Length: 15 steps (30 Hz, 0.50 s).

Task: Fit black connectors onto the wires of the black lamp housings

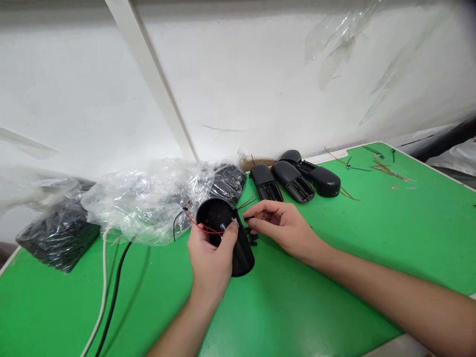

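Observation:
My left hand (pixel 211 258) is closed around a black plastic housing (pixel 241 258), thumb pressed on its edge. Its open round end (pixel 214 214) faces up, and red and black wires (pixel 193 223) hang out of it to the left. My right hand (pixel 284 225) pinches a small black part (pixel 248 218) between thumb and fingers, right at the housing's rim. Both hands hover just above the green table (pixel 334 277).
Three finished black housings (pixel 293 179) lie side by side behind my right hand. A crumpled clear plastic bag (pixel 148 198) with black parts lies at the left, beside another dark bag (pixel 59 233). White and black cables (pixel 109 297) run to the near edge. Wire scraps (pixel 383 168) lie far right.

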Available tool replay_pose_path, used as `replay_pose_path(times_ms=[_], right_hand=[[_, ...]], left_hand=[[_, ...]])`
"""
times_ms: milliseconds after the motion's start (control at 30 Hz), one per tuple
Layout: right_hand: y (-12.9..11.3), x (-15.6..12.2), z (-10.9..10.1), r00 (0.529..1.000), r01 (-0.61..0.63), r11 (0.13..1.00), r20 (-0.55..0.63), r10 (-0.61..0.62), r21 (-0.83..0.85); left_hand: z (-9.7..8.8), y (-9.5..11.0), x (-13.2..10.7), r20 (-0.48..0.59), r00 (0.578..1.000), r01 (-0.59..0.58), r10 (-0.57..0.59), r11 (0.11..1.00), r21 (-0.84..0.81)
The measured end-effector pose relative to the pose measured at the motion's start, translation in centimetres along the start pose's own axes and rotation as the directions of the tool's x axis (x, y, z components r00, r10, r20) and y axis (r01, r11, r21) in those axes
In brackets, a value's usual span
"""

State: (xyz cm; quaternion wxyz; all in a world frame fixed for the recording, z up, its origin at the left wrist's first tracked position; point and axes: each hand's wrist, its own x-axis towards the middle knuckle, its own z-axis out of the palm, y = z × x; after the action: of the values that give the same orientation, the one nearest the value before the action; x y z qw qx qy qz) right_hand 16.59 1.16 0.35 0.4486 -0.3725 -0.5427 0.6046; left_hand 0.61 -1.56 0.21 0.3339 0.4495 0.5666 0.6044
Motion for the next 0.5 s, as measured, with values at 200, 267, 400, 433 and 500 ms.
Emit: replay_pose_path(times_ms=[200, 267, 400, 433, 500], right_hand=[[-0.23, -0.03, -0.08, 1.0, -0.011, 1.0, -0.004, 0.011, 0.004], [-0.4, -0.06, -0.09, 1.0, 0.002, 1.0, -0.012, -0.003, -0.009], [-0.55, -0.09, -0.13, 1.0, 0.002, 1.0, -0.012, -0.002, 0.013], [-0.5, -0.09, -0.16, 1.0, 0.001, 1.0, -0.009, -0.001, 0.03], [-0.27, -0.09, -0.24, 1.0, 0.004, 0.997, 0.002, -0.004, 0.08]], left_hand=[[0.01, 0.19, -0.05, -0.008, 1.0, -0.008, 0.008, 1.0, 0.014], [0.04, 0.19, -0.06, -0.015, 1.0, -0.012, 0.012, 1.0, 0.026], [0.05, 0.11, -0.27, -0.031, 0.998, -0.061, 0.063, 0.996, 0.067], [0.04, 0.07, -0.39, -0.029, 0.998, -0.06, 0.062, 0.995, 0.075], [0.0, -0.01, -0.69, -0.013, 1.0, -0.026, 0.027, 0.997, 0.072]])
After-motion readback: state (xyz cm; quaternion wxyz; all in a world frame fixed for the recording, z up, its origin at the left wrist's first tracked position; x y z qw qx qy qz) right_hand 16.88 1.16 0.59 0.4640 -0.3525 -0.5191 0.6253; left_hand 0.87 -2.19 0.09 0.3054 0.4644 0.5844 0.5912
